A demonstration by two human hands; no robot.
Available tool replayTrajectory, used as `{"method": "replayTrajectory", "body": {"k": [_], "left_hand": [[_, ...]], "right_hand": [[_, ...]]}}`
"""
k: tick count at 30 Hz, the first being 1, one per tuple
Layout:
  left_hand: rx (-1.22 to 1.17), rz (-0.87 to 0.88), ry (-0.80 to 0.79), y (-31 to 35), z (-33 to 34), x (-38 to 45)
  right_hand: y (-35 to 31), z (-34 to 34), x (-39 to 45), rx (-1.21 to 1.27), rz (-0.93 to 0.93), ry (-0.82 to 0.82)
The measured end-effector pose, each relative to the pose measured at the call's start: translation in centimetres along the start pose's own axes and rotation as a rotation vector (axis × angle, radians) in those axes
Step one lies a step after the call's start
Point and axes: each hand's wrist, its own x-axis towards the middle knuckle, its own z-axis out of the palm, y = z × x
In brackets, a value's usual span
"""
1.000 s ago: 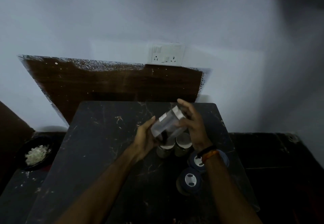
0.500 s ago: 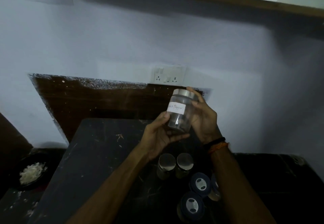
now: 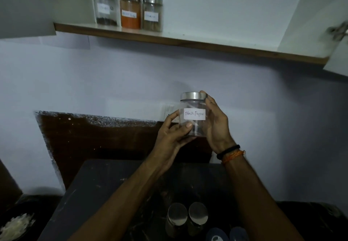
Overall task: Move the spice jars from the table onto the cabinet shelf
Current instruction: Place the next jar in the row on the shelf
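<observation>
A clear jar with a steel lid and a white label reading "Black Pepper" (image 3: 194,114) is held upright in the air in front of the wall. My left hand (image 3: 172,137) cups its lower left side and my right hand (image 3: 216,125) grips its right side, a finger on the lid. Above, the cabinet shelf (image 3: 188,42) carries three steel-lidded jars at its left: a dark one (image 3: 105,7), an orange one (image 3: 130,10), a brownish one (image 3: 152,13). On the dark table (image 3: 98,188) below stand two steel-lidded jars (image 3: 177,214) (image 3: 198,213) and two blue-lidded ones (image 3: 216,235).
Open cabinet doors hang at the upper left (image 3: 26,5) and the right edge (image 3: 337,52). The shelf's right part is bare. A wall socket (image 3: 169,108) sits behind the held jar. A dark dish of white shreds (image 3: 15,225) lies at the lower left.
Both hands have raised the Black Pepper jar from above the table and turned it upright. The view has tilted upward, bringing the shelf and its three jars into sight.
</observation>
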Motion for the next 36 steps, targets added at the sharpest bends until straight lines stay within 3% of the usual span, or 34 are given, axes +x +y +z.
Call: {"method": "replayTrajectory", "body": {"k": [22, 29, 33, 36], "left_hand": [[0.357, 0.317, -0.186, 16.0, 7.1, 11.2], [0.498, 0.358, -0.230, 19.9, 7.9, 14.8], [0.702, 0.338, -0.264, 21.5, 7.4, 16.7], [1.048, 0.401, -0.242, 22.6, 6.5, 17.8]], "right_hand": [[-15.5, 5.4, 10.6, -0.115, -0.326, -0.098], [-19.0, 6.3, 13.5, -0.347, -0.411, -0.083], [-19.5, 6.3, 15.5, -0.399, -0.432, -0.048], [-19.5, 5.8, 17.5, -0.409, -0.445, -0.006]]}}
